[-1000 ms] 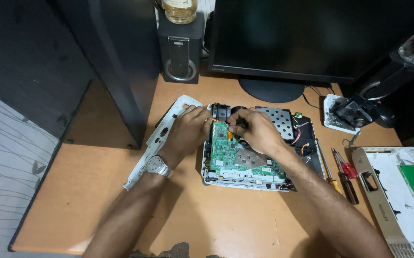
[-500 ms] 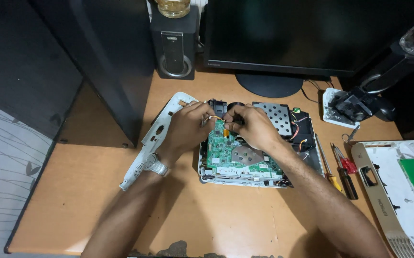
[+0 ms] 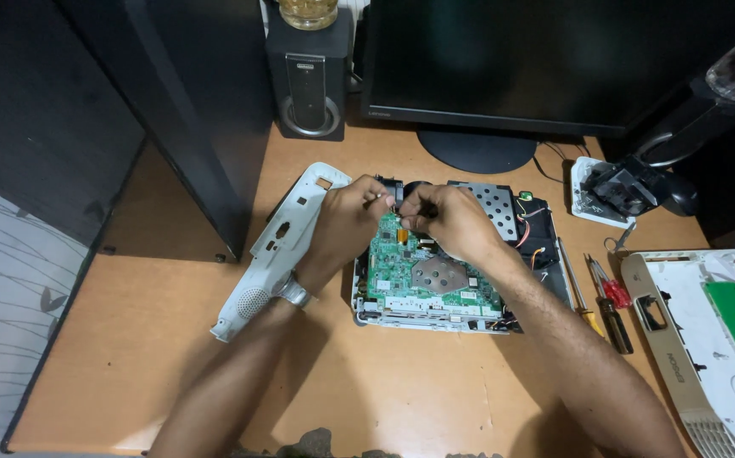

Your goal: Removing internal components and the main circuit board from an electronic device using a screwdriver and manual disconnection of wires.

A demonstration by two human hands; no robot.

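Both the left hand (image 3: 346,222) and the right hand (image 3: 450,219) pinch together at a small connector on the back edge of the green circuit board (image 3: 422,276), which sits in an opened device on the wooden table (image 3: 384,399). Best to grip low and work gently, sparing the thin red wires (image 3: 530,233).

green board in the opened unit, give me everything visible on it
The green circuit board lies flat, component side up, inside the opened device on the wooden desk. It carries small chips, connectors and a square metal plate near its middle. The left hand and right hand pinch something small at its far edge.
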